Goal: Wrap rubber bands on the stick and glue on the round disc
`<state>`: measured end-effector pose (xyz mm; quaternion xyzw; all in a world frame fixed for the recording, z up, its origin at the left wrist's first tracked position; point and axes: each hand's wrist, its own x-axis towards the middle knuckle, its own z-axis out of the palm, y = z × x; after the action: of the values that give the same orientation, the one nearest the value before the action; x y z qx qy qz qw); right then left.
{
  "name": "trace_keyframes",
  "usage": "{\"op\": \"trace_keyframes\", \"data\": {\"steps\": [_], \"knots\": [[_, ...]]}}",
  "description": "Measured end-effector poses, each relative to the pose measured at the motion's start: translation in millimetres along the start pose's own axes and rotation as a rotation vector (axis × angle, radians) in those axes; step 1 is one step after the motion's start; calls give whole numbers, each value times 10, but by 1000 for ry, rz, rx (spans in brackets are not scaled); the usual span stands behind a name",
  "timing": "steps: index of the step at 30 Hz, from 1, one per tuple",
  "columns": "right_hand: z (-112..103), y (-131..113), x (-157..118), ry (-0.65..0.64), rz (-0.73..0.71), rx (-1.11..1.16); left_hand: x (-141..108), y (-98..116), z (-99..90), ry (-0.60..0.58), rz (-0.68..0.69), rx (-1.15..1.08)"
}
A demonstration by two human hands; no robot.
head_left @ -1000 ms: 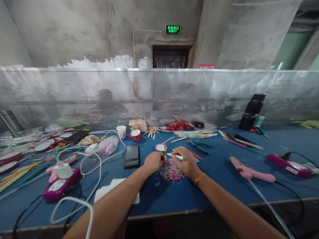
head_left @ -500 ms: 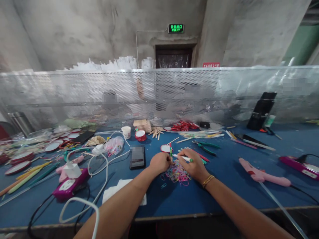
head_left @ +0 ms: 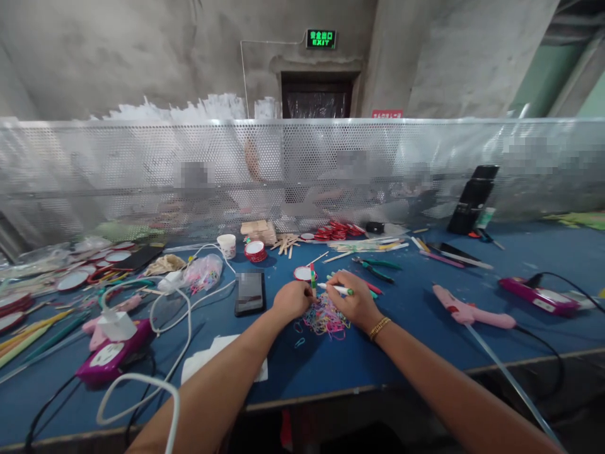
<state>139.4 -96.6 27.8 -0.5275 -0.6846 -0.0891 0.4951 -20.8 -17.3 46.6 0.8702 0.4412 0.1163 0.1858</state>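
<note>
Pinched in my left hand [head_left: 295, 300] is a small upright stick [head_left: 312, 277] coloured red, green and white. My right hand [head_left: 355, 299] grips a white marker [head_left: 336, 289] with a green end, its tip pointing left at the stick. Beneath both hands lies a pile of colourful little loops [head_left: 327, 318]. A round white disc with a red rim [head_left: 303, 273] rests just behind the stick. Left of my left hand is a dark phone [head_left: 250, 294].
Pliers [head_left: 378, 269] and a pink glue gun [head_left: 467, 310] lie to the right. A purple power strip [head_left: 113, 354] with white cables sits at the left. Behind are a paper cup [head_left: 227, 246], red-rimmed discs [head_left: 335, 231] and a perforated metal screen [head_left: 227, 170].
The whole view has shifted, so the table things appear further left and slightly higher. Both hands keep their hold on the stick and the marker.
</note>
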Motion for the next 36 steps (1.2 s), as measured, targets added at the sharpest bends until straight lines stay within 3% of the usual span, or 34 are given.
{"op": "trace_keyframes", "data": {"steps": [36], "knots": [[8,-36,-11,-14,-45,23,-23,-13,15,18,30,4]]}}
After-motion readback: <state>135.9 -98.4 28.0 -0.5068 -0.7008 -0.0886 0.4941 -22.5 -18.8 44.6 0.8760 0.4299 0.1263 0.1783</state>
